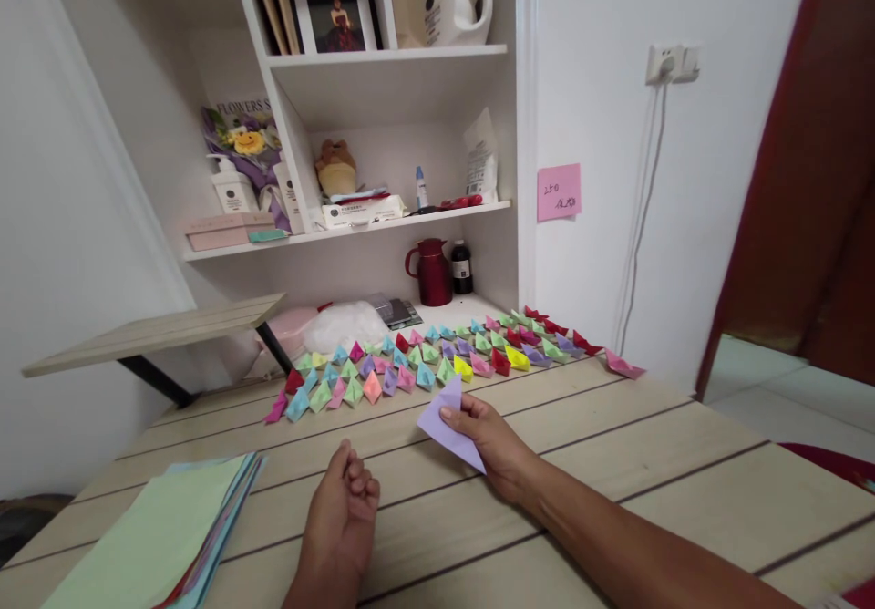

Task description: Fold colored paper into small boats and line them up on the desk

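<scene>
A folded sheet of lilac paper (451, 425) is pinched in my right hand (490, 440), thumb on top, just above the table (615, 472). My left hand (347, 509) rests near the front of the table with its fingers curled in and nothing visible in them. Beyond both hands, several rows of small folded paper boats (371, 387) in many colours spread across the table. To the left of my left hand lies a stack of coloured paper (160, 522), light green on top.
A raised wooden stand (164, 331) with black legs is at the left. Behind the boats are a white plastic bag (345, 331), a red jug (433, 273) and a dark bottle (461, 270). White shelves (389, 57) rise above. A pink note (559, 192) sticks to the wall.
</scene>
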Demonstrator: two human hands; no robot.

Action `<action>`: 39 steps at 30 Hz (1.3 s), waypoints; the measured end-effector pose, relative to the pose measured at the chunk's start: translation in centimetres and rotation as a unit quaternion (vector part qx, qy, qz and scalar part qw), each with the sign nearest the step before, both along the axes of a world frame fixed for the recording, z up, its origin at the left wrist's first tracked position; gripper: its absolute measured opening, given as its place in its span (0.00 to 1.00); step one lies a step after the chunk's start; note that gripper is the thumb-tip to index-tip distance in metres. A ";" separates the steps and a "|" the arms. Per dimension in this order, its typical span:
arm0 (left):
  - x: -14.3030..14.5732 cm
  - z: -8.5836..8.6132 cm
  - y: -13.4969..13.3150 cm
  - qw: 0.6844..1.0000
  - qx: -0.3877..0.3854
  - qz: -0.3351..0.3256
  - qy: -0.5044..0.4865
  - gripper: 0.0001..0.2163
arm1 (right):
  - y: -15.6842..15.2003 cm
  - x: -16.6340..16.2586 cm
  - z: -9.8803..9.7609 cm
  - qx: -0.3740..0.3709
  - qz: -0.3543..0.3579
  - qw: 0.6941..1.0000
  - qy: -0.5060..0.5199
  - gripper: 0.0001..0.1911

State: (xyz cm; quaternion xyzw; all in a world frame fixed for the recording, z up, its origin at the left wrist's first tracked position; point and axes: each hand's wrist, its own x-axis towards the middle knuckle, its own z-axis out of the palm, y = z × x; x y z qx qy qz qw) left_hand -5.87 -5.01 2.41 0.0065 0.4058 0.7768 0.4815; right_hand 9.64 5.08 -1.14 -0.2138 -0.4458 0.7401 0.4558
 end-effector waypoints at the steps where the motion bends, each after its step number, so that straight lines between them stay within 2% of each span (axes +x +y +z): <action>1: 0.0 0.0 0.0 1.000 0.001 -0.003 -0.001 0.14 | 0.0 0.0 0.0 -0.001 0.000 1.000 0.003 0.23; 14: -0.3 0.2 0.0 1.000 0.000 -0.028 0.006 0.14 | 0.1 0.5 0.4 -0.047 -0.004 0.999 0.015 0.19; 24: -1.2 -0.1 0.4 1.000 -0.021 -0.009 0.003 0.15 | 0.5 0.7 0.6 -0.033 -0.037 0.999 0.013 0.21; 27: -0.8 -0.3 0.6 1.000 -0.025 -0.007 0.017 0.14 | 0.3 0.7 0.7 -0.009 -0.040 0.999 -0.006 0.21; 30: 0.2 -0.6 0.9 0.997 -0.018 -0.017 0.070 0.11 | -0.3 0.6 0.7 0.063 -0.028 0.996 -0.050 0.19; 33: 1.3 -1.2 1.2 0.987 -0.005 -0.058 0.148 0.11 | -0.9 0.4 0.6 0.135 0.004 0.988 -0.077 0.16; 37: 1.5 -1.9 1.2 0.972 0.001 -0.096 0.214 0.07 | -1.1 0.3 0.2 0.162 0.018 0.983 -0.090 0.15; 39: 1.4 -2.0 1.0 0.965 0.006 -0.135 0.225 0.08 | -1.0 0.3 0.1 0.164 0.014 0.982 -0.094 0.15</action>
